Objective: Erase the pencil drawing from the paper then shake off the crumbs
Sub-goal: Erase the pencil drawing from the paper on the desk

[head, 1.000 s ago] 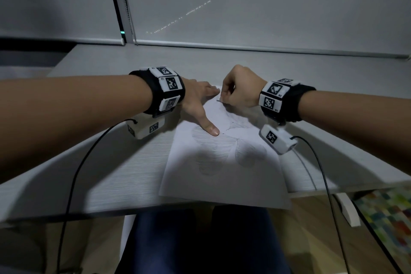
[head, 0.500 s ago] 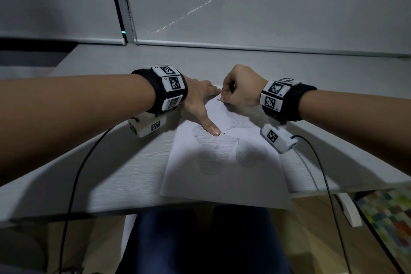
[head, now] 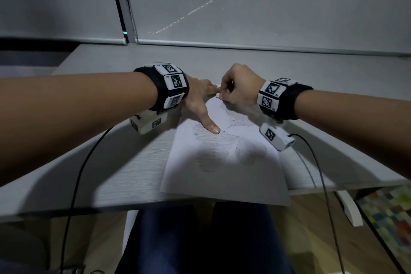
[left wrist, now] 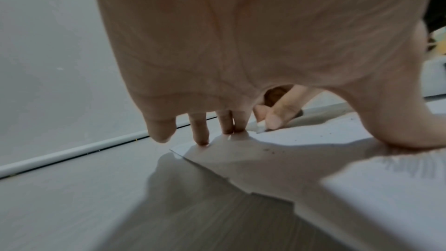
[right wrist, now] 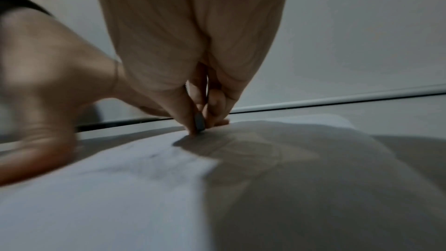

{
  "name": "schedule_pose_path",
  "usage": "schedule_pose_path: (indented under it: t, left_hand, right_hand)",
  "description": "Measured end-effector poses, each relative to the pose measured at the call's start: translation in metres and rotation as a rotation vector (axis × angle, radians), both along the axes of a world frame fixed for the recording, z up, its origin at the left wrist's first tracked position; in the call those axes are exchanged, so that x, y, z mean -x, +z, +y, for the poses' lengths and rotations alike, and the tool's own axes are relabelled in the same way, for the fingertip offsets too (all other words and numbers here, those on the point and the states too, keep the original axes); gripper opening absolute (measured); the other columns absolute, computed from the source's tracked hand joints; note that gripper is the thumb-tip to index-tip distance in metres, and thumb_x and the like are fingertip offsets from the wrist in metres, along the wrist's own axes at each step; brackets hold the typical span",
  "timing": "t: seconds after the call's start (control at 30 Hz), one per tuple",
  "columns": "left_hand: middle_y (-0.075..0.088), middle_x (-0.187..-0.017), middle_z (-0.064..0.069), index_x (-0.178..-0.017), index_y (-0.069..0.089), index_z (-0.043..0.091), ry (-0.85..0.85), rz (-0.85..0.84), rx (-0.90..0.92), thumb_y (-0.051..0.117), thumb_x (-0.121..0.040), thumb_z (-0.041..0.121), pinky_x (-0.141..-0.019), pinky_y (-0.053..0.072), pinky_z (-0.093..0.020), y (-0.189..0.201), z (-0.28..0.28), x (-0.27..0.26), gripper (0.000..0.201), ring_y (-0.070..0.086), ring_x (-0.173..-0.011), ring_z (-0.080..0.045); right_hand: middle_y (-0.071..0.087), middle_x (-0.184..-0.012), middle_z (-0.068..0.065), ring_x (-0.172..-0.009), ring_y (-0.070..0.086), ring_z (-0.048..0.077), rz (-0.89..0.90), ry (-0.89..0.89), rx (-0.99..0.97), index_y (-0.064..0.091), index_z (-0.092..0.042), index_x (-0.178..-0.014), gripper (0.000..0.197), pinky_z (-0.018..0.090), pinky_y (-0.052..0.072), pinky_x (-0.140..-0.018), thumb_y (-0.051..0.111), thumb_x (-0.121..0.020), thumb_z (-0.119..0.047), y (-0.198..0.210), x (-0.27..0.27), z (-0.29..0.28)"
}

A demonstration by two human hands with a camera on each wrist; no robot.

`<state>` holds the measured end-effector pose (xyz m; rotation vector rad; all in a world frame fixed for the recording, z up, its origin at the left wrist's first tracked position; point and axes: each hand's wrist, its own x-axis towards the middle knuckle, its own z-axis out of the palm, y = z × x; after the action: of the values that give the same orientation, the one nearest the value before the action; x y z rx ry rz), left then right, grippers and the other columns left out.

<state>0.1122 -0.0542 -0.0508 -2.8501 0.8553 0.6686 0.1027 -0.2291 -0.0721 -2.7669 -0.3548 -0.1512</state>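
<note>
A white sheet of paper point(head: 224, 176) with a faint pencil drawing point(head: 222, 142) lies on the grey desk, its near edge hanging over the desk front. My left hand point(head: 200, 104) lies spread on the paper's far left part, fingers straight and thumb pressing near the drawing. In the left wrist view its fingertips point(left wrist: 201, 138) press the paper's far corner point(left wrist: 241, 156). My right hand point(head: 239, 87) pinches a small eraser point(head: 218, 95) at the paper's far edge. The eraser point(right wrist: 200, 122) shows between thumb and fingers, touching the paper point(right wrist: 120, 188). Dark crumbs point(left wrist: 271, 151) dot the sheet.
The grey desk point(head: 111, 162) runs back to a wall with drawn roller blinds point(head: 244, 6). Black cables point(head: 75, 173) hang from both wrist units over the desk front. My legs in dark trousers point(head: 200, 240) and a colourful rug point(head: 389, 213) lie below.
Both hands stay nearly in place. The right hand with the eraser has shifted only slightly at the paper's far edge.
</note>
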Motion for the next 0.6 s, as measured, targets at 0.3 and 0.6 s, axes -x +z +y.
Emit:
schedule_pose_path:
  t: [0.3,0.6]
  left_hand:
    - [0.032,-0.163,0.005,-0.164,0.022,0.038,-0.023,-0.005,0.042,0.084,-0.065,0.074,-0.112,0.036,-0.041,0.006,-0.001,0.008,0.122,0.035,-0.151,-0.026]
    - [0.026,-0.161,0.004,-0.162,0.011,0.054,-0.043,-0.001,-0.087,0.076,-0.050,0.091,-0.115,0.039,-0.055,0.009,-0.006,0.003,0.135,0.031,-0.152,-0.031]
  right_hand:
    - [0.066,-0.063,-0.007,-0.053,0.057,0.001,0.029,0.096,-0.008,0.077,-0.014,-0.076,0.011,0.014,0.044,-0.058,0.081,-0.084,-0.020,-0.003,0.013,-0.006]
    - [0.067,-0.062,-0.010,-0.052,0.058,-0.003,0.102,0.152,-0.016,0.079,-0.013,-0.079,0.007,0.008,0.043,-0.056,0.081,-0.084,-0.017,-0.001,0.029,-0.017]
